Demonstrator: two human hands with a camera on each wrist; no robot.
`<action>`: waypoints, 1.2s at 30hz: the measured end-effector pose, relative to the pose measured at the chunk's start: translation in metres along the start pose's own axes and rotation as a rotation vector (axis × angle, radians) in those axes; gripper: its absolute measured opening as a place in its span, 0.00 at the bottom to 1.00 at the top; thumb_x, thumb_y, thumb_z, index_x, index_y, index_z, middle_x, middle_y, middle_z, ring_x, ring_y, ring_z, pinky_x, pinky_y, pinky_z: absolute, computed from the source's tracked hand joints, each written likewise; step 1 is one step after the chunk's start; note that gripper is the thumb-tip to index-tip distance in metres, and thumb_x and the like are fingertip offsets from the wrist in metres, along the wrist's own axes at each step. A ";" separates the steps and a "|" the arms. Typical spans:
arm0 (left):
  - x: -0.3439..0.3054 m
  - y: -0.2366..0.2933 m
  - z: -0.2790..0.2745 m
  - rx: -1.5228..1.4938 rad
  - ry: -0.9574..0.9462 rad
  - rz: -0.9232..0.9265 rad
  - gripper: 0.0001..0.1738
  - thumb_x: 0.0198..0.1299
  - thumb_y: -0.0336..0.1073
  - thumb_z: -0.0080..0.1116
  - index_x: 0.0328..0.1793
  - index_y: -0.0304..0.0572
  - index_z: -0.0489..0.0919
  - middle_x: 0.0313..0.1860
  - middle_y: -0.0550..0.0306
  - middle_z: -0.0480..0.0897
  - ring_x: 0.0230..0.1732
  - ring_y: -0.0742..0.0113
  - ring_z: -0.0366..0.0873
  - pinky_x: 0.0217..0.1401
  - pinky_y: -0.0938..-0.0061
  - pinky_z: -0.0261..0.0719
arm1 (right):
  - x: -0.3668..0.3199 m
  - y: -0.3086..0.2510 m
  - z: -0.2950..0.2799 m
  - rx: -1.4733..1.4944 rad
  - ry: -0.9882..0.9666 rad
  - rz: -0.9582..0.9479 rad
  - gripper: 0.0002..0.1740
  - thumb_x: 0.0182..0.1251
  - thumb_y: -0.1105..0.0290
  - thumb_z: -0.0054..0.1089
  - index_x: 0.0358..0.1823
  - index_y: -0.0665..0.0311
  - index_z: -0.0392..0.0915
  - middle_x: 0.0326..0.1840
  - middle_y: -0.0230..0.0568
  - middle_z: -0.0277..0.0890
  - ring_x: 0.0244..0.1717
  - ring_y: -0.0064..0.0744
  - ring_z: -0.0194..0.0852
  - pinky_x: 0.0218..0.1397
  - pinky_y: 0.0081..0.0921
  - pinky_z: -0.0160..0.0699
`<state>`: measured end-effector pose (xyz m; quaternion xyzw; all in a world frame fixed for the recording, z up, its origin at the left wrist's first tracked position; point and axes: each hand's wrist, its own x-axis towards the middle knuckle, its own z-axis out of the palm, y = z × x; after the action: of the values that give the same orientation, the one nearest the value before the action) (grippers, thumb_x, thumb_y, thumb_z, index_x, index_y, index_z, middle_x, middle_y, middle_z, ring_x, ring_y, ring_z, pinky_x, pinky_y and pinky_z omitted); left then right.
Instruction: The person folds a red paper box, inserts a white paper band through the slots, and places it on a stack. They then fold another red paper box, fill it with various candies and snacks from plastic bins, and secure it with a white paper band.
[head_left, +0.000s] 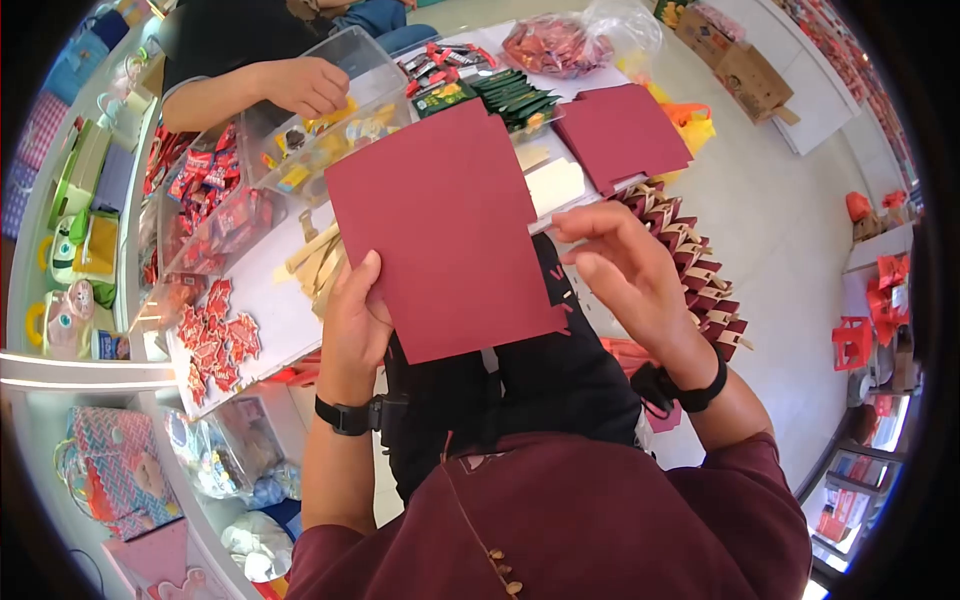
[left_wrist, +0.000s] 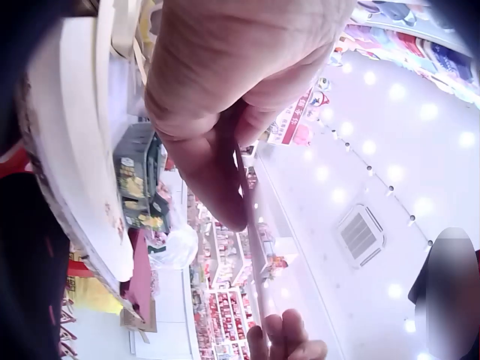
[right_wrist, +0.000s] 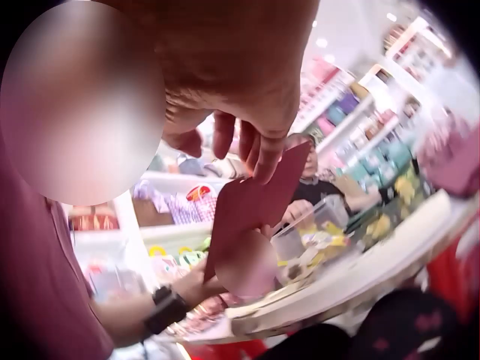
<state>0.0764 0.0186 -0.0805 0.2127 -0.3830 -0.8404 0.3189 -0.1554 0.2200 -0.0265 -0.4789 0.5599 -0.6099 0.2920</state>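
A flat maroon card (head_left: pixel 440 230) with notched edges is raised above my lap, tilted slightly in the head view. My left hand (head_left: pixel 360 310) grips it at the lower left edge, thumb on the front face and the other fingers hidden behind. The left wrist view shows the card (left_wrist: pixel 251 225) almost edge-on between thumb and fingers. Off the card's right edge hovers my right hand (head_left: pixel 625 265), its fingers loosely bent and nothing held in them. From the right wrist, its fingertips overlap the upper edge of the card (right_wrist: pixel 259 195).
More maroon cards (head_left: pixel 625 135) lie stacked at the table's right end, above a row of maroon-and-tan folded pieces (head_left: pixel 700 270). Clear bins hold red packets (head_left: pixel 205 185) and yellow ones. Red cutouts (head_left: pixel 215 340) lie front left. Across the table, another person's hand (head_left: pixel 305 85) reaches over a bin.
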 end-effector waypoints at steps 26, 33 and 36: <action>-0.072 -0.027 -0.012 0.117 0.084 -0.167 0.30 0.81 0.38 0.52 0.84 0.38 0.62 0.75 0.52 0.75 0.73 0.62 0.76 0.75 0.64 0.77 | 0.008 0.033 0.004 0.151 -0.316 0.659 0.19 0.76 0.61 0.61 0.57 0.67 0.83 0.55 0.35 0.83 0.52 0.23 0.81 0.57 0.27 0.80; -0.076 -0.034 0.001 0.226 0.073 -0.263 0.35 0.78 0.45 0.58 0.83 0.36 0.62 0.74 0.49 0.75 0.74 0.60 0.74 0.71 0.62 0.78 | -0.030 0.053 0.024 0.928 -0.212 0.732 0.26 0.74 0.72 0.62 0.71 0.71 0.71 0.66 0.43 0.80 0.65 0.35 0.82 0.71 0.34 0.79; -0.078 -0.030 0.002 0.958 0.113 0.135 0.48 0.66 0.50 0.71 0.84 0.37 0.61 0.77 0.44 0.72 0.79 0.54 0.69 0.76 0.54 0.72 | -0.042 0.049 0.033 0.890 -0.180 0.770 0.26 0.74 0.76 0.60 0.72 0.71 0.72 0.68 0.44 0.80 0.66 0.34 0.81 0.73 0.34 0.78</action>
<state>0.1190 0.0888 -0.0942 0.3556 -0.7217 -0.5343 0.2591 -0.1185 0.2340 -0.0876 -0.1225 0.3568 -0.5933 0.7111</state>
